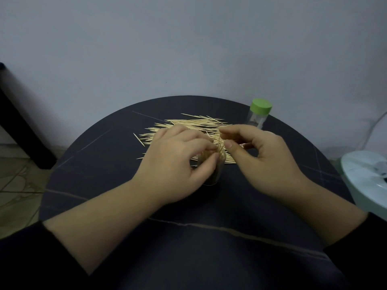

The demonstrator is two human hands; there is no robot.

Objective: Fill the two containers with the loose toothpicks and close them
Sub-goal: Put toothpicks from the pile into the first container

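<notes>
Toothpicks lie scattered in a loose, pale pile across the far half of a round dark desk, seen from the head view against a plain grey wall.

At the centre of the desk, just in front of the pile, a person's left hand grips an open container, its fingers and thumb curled round the clear body so that only the lower right side shows. The container stands upright on the desk. A bundle of toothpicks stands on end in its mouth, the tips fanning slightly above the left thumb.

The right hand meets it from the other side, fingers curled, thumb and forefinger pinching the upper part of the bundle. How many sticks it holds cannot be made out.

A second container, clear and capped with a light green lid, stands upright near the far right edge of the desk, beyond the right hand and just beside the pile. Its contents are too dim to tell.

Black sleeves cover both forearms at the bottom of the frame. A pale green round object sits at the desk's right edge, a thin cable trails along the wall behind it, and a dark furniture leg stands on the tiled floor at left.
</notes>
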